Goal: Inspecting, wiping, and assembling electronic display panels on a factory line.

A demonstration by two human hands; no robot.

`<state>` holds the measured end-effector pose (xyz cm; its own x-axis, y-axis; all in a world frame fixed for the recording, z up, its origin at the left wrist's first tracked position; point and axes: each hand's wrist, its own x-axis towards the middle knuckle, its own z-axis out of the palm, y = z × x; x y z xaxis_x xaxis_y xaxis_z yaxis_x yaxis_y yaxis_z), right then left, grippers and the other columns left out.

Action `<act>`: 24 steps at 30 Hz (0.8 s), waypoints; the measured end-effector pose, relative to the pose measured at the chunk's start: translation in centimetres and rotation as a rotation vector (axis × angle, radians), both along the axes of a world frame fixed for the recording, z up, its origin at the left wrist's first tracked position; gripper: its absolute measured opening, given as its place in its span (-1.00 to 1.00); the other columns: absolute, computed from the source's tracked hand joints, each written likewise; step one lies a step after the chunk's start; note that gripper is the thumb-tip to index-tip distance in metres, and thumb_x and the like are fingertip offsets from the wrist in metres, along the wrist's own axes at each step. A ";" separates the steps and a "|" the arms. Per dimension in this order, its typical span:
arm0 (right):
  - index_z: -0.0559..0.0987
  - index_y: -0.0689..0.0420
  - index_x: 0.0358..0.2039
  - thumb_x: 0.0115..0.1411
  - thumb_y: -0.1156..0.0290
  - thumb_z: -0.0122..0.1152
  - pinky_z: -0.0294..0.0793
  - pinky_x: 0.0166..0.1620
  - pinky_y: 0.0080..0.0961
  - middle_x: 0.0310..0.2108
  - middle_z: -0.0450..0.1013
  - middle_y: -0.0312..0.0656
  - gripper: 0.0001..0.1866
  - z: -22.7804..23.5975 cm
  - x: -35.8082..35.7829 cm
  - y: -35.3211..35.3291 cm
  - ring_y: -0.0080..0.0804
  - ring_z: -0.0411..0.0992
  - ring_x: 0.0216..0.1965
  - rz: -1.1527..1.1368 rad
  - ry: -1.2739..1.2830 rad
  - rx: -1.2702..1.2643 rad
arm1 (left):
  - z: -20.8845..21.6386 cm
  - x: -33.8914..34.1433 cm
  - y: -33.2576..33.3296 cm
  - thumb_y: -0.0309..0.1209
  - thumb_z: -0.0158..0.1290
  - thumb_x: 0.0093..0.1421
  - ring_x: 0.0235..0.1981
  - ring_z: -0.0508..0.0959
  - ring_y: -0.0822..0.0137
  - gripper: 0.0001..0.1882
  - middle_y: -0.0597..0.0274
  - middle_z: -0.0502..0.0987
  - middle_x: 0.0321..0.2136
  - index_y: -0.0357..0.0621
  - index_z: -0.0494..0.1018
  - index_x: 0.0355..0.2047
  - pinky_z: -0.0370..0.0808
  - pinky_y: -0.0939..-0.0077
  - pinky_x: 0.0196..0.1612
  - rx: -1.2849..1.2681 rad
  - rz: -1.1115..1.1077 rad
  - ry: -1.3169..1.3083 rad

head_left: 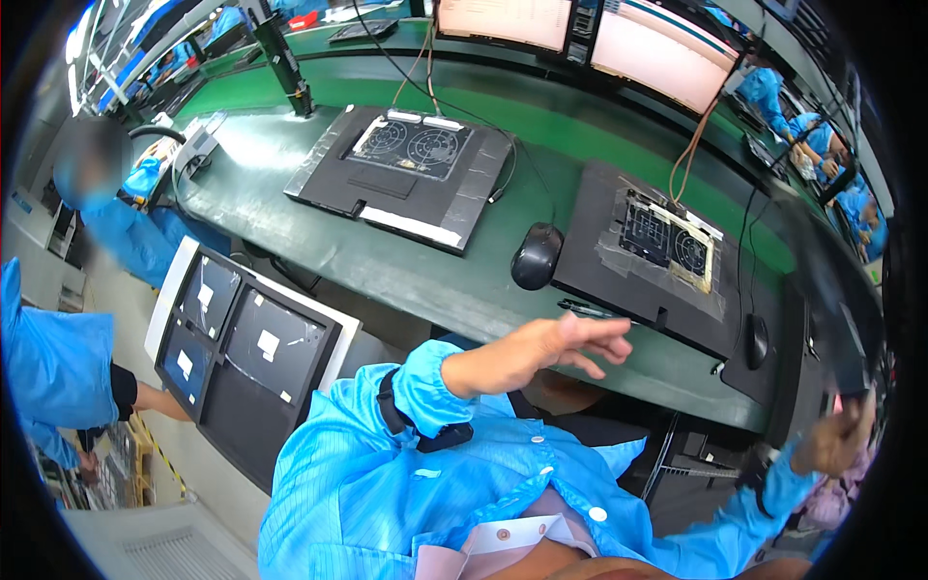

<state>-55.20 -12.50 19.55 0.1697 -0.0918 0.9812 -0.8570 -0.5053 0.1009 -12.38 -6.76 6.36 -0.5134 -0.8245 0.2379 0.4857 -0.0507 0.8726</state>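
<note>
My left hand point(551, 353) hovers above the front edge of the green bench point(387, 256). Its fingers are stretched and spread, with nothing in them. Closest to it are a black mouse point(537, 256) and the right-hand black fixture board point(599, 261), which has a taped square recess showing circular fan-like patterns. Off to the far right, my right hand point(839, 440) is closed on the lower end of a dark flat panel point(836, 300). Motion smears the panel, so its exact kind does not show.
Another black fixture board point(324, 174) lies left on the bench, cables around it. A tray point(246, 406) with dark panels stands at my left. Two monitors point(662, 53) line the back. A second mouse point(757, 340) sits at right. People in blue point(58, 358) are on the left.
</note>
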 end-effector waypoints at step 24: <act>0.50 0.28 0.01 0.18 0.06 0.27 0.37 0.10 -0.14 0.01 0.39 0.06 -0.43 -15.1 34.8 -11.5 0.03 0.38 0.04 0.765 0.464 1.028 | -1.8 16.3 13.6 -0.25 -0.05 0.05 -0.11 0.59 0.01 -0.48 0.03 0.59 -0.11 -0.28 0.46 0.00 0.56 0.16 -0.01 0.357 1.282 0.567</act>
